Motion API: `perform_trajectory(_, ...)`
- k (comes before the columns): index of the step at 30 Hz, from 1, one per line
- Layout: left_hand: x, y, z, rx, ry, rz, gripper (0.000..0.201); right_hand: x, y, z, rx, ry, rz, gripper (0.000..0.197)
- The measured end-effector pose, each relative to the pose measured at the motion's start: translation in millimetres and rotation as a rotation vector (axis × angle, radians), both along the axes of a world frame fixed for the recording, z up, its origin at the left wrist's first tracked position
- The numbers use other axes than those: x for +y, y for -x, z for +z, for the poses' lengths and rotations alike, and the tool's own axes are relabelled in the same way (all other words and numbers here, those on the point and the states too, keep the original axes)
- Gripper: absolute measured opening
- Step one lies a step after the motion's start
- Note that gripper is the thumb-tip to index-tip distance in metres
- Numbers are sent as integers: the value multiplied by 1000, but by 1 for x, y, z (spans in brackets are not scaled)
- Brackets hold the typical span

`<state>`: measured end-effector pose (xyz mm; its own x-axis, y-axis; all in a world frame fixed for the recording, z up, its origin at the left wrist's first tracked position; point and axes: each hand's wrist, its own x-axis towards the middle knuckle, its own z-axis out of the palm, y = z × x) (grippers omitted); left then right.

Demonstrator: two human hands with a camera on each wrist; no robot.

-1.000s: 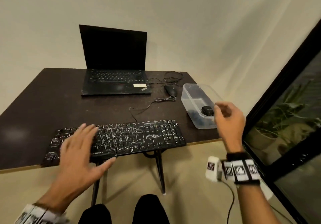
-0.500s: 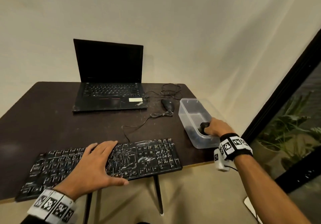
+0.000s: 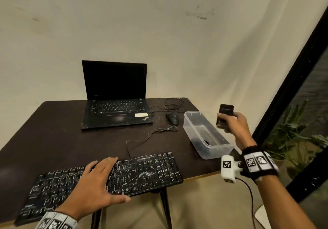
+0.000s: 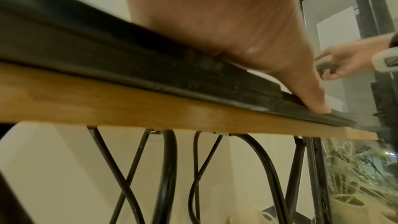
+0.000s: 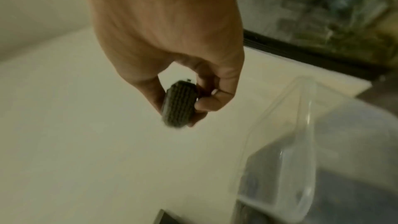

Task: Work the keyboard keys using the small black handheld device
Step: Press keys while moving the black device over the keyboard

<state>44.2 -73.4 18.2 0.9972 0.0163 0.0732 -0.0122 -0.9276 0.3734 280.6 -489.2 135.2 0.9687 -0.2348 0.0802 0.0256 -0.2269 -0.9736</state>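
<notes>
Head view: device in right hand, off the table

Right hand grips the small black handheld device, fingers and thumb curled round its lower half. It is in the air above the far right edge of the table, over the far end of the clear plastic tub. Long axis close to upright, free end pointing up toward the wall. Right wrist view shows its ribbed end face pinched between thumb and fingers.

Left hand lies flat on the keyboard, fingers straight and spread on the keys, thumb along the near edge. Keyboard long axis runs along the table's near edge.

Laptop open at the far edge, mouse just right of it, cable looping across the table.
</notes>
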Motion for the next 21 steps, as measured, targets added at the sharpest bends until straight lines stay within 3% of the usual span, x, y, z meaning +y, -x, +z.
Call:
perform_trajectory(3, 1, 2, -1, -22, -27, -21, 149, 11, 44, 17, 44, -510, 145, 26)
perform_trajectory(6, 2, 0, -7, -78, -16, -25, 147, 29, 74, 14, 160, -749, 229, 30)
perform_trajectory(11, 7, -4, -17, 11, -26, -43, 129, 66, 94, -11, 169, -803, 240, 37)
perform_trajectory(16, 3, 2, -13, -76, -89, -52, 142, 94, 100, -23, 126, -780, 223, 32)
perform_trajectory(21, 3, 2, -10, -33, -67, -29, 147, 100, 104, -36, 85, -728, 246, 28)
